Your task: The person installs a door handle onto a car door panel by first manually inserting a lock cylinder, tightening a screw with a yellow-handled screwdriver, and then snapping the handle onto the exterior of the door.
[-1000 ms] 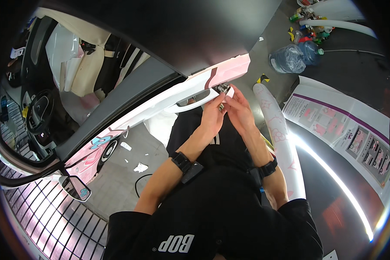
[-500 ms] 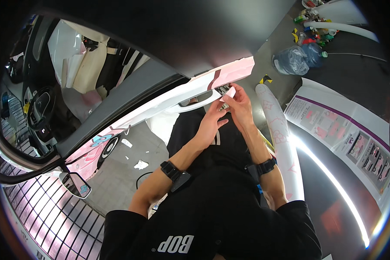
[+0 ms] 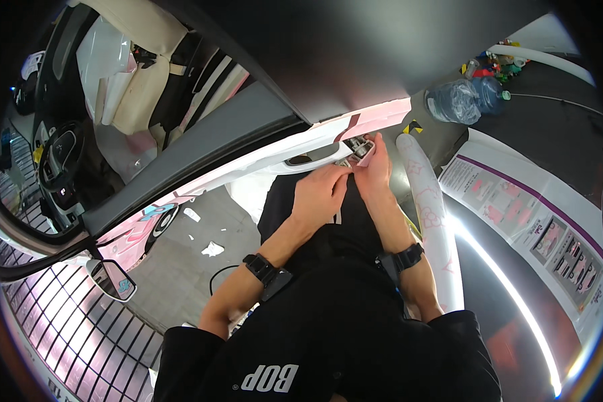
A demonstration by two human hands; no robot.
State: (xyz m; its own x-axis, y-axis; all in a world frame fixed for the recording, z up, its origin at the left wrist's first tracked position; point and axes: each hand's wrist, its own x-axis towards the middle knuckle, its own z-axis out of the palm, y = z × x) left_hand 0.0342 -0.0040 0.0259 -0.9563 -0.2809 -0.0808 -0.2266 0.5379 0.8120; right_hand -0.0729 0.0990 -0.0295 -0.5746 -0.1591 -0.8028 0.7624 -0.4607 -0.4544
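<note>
A car door with pink and white film (image 3: pixel 382 115) along its outer skin runs across in front of me. Its white door handle (image 3: pixel 315 163) sticks out toward my body. At the handle's right end, my right hand (image 3: pixel 376 175) grips a small silver metal part (image 3: pixel 360 149), which looks like a lock cylinder with a pale cover. Close beside it, my left hand (image 3: pixel 317 195) is closed, thumb and fingertips pinched together near the part's lower end. Whatever those fingertips hold is too small and hidden to make out.
A roll of printed film (image 3: pixel 427 214) stands at my right, by a printed layout sheet (image 3: pixel 516 201) on a dark surface. Large plastic bottles (image 3: pixel 459 99) lie at the far right. A side mirror (image 3: pixel 114 280) juts out at left; a white scrap (image 3: pixel 212 248) lies on the floor.
The silver part has turned, showing more of its metal side. My left hand has rolled over, back up, fingers drawn together. The view has shifted slightly.
</note>
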